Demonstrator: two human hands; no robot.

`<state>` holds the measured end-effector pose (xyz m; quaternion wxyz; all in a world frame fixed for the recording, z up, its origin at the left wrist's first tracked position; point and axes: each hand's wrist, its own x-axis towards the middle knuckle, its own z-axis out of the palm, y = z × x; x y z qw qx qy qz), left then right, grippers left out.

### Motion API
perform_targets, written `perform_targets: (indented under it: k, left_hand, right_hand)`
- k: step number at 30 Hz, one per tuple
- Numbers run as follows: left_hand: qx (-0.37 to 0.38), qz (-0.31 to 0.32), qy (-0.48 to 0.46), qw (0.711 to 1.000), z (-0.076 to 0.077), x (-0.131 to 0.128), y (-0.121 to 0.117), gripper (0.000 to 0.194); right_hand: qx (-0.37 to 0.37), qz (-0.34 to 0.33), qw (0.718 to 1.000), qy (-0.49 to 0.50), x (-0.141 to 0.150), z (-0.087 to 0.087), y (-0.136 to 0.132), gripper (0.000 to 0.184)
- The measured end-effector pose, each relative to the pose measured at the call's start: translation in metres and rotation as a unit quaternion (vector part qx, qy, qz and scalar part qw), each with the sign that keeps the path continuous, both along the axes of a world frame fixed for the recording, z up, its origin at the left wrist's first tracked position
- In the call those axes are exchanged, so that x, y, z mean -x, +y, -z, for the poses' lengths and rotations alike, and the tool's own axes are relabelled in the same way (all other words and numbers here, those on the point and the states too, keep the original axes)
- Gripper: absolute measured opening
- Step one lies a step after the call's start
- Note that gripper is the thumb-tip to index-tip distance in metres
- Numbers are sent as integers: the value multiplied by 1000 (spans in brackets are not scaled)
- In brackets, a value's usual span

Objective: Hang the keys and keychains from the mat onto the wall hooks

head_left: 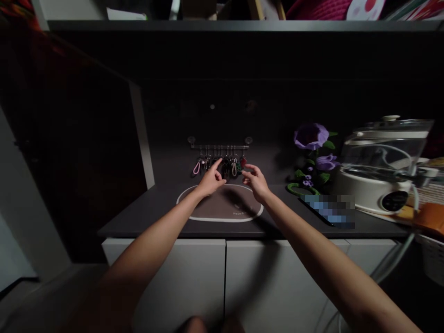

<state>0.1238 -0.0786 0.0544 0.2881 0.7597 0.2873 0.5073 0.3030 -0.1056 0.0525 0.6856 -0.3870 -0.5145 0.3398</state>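
Observation:
A clear rail [219,147] with round mounts is fixed to the dark back wall, and several keys and key rings hang from its hooks. Among them are a pink loop strap [196,167], a grey braided loop [234,168], a green fob [239,168] and a small red tag [243,162]. My left hand [209,182] is in front of the middle of the row, index finger stretched up, thumb apart, nothing visibly held. At the right end, my right hand [256,181] has its bent fingers apart beside the red tag and green fob; whether they touch cannot be made out.
Below lies a brown oval mat [222,210] with a pale rim on the dark counter [145,217]. Purple crocheted flowers [311,136], a phone [321,211] and a white appliance with a clear top [367,189] stand or lie at right. A loaded shelf [222,26] runs overhead.

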Motion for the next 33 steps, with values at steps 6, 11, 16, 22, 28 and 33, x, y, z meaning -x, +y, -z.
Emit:
perform_targets:
  k: [6,11,16,22,28,33]
  left_hand:
    - [-19,15,3,1000,20,39,-47,103]
    - [-6,-6,13,1000,47,59,-67,102]
    - [-10,11,26,1000,59,69,-68,103]
    - [-13,-63,4,998,47,73,-24,112]
    - [56,-236,-2,970,18,68,65,92]
    - [89,-231,-92,965,13,42,126,77]
  right_hand:
    - [-102,-33,986,-126,23,19,-42,85]
    - [-104,-37,973,-204,24,52,-58,96]
    - [-109,-24,966,-233,21,63,-65,98]
    - [-96,25,949,-299,2,45,-42,81]
    - [35,151,951,-267,-40,13,44,80]
    - [91,173,961,-193,-49,0,105,84]
